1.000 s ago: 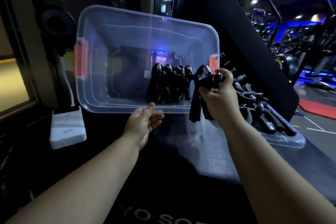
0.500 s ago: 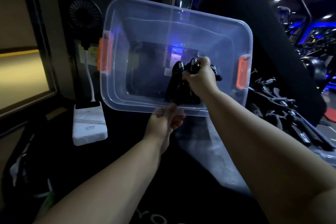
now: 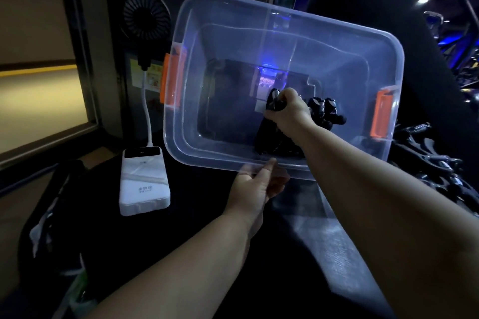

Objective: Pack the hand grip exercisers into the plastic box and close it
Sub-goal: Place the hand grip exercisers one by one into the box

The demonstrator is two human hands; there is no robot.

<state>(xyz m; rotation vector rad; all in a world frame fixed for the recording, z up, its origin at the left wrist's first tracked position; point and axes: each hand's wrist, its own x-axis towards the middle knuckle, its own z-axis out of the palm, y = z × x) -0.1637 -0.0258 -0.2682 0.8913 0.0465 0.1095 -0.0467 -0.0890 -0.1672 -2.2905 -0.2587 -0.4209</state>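
While left hand (image 3: 255,186) pinches near rim of tilted clear plastic box (image 3: 285,21), right hand (image 3: 287,111) is inside. Its fingers (image 3: 283,98) grip a black hand grip exerciser (image 3: 272,102).

dim scene; blue glow top right, warm light left; wide-angle bending at edges; soft detail.

A black, faintly textured padded surface (image 3: 305,246) carries everything. A white power bank (image 3: 144,184) lies flat on its left part, with a white cable (image 3: 148,116) rising from its far end. A heap of black hand grip exercisers (image 3: 435,163) lies at the right edge. The clear plastic box (image 3: 285,21) stands tipped up at the far side; whether its lower rim touches the surface cannot be told.
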